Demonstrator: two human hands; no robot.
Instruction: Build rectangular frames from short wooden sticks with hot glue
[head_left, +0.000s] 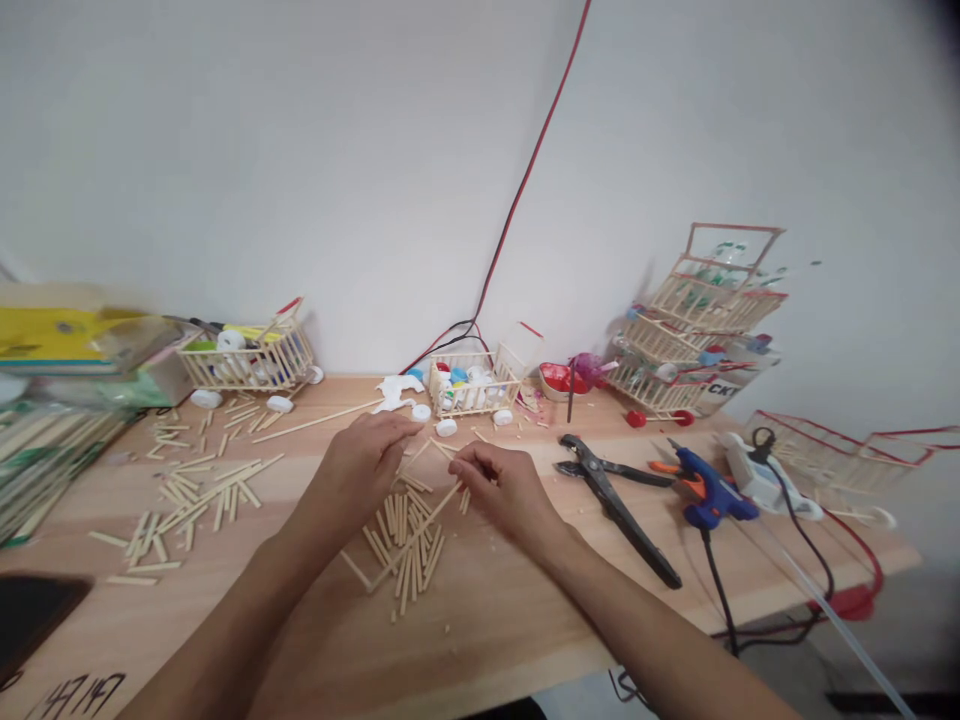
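Note:
A thin wooden stick frame (pixel 415 537) is held slanted over a pile of short cut sticks (pixel 403 575). My right hand (pixel 506 490) pinches one of its corners between thumb and fingers. On the far side of the frame, my left hand (pixel 367 460) has its fingers bent together around a stick, though the fingertips are partly hidden. Just beyond my hands stands a small stick cart (pixel 476 395) with white wheels and bottle caps inside. Long-handled black pliers (pixel 619 505) lie to the right of my right hand.
A blue glue gun (pixel 712 490) and a white power strip (pixel 765 475) with cables lie at right. Stacked stick carts (pixel 690 330) rise behind them. Another filled cart (pixel 251 355) and scattered sticks (pixel 217 490) occupy the left. A red-filled dish (pixel 562 382) sits against the wall.

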